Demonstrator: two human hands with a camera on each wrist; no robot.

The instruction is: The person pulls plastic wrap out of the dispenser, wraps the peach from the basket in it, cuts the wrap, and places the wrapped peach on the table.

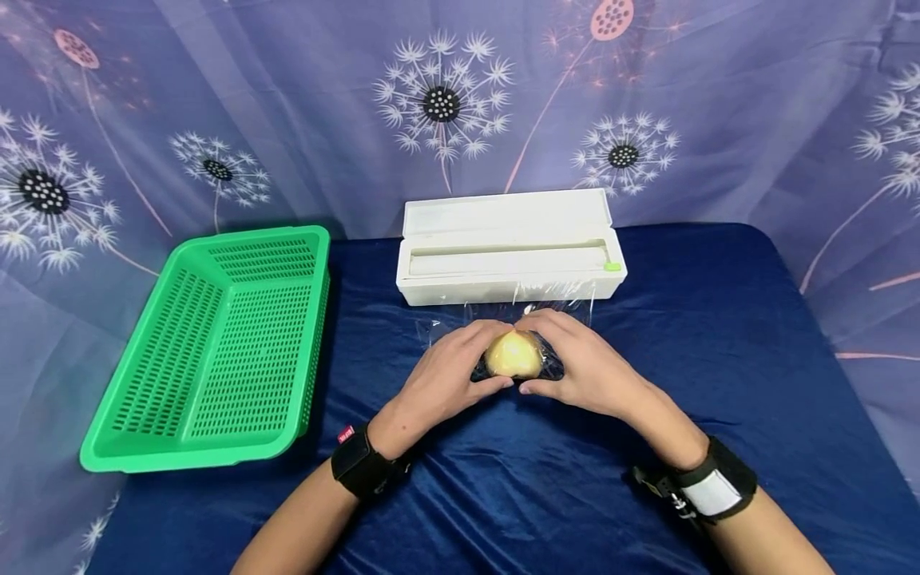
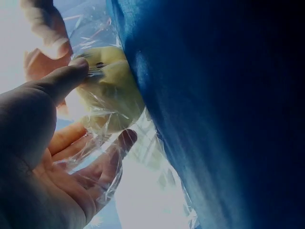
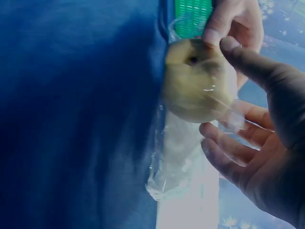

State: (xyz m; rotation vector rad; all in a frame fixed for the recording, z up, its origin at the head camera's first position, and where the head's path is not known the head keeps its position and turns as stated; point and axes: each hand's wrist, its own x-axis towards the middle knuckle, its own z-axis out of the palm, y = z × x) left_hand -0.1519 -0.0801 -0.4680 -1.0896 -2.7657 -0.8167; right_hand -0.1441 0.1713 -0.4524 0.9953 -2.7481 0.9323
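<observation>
A pale yellow peeled fruit (image 1: 513,355), round with a small dark spot at one end, sits in clear cling film (image 1: 575,307) at the middle of the table. My left hand (image 1: 454,369) curls round its left side, thumb near the front and fingers behind. Opposite it, my right hand (image 1: 584,363) curves round the other side, the two thumb tips close together. In the left wrist view, cling film (image 2: 102,176) stretches from the fruit (image 2: 112,90) over my left fingers. Loose film (image 3: 164,167) hangs beside the fruit (image 3: 193,90) in the right wrist view.
Behind the hands stands a white cling film box (image 1: 446,291), its lid raised, with a roll inside and a green slider (image 1: 612,267) at the right end. A green plastic basket (image 1: 309,383) stands on the left. Dark blue cloth (image 1: 719,335) covers the table; a patterned curtain (image 1: 323,96) hangs behind.
</observation>
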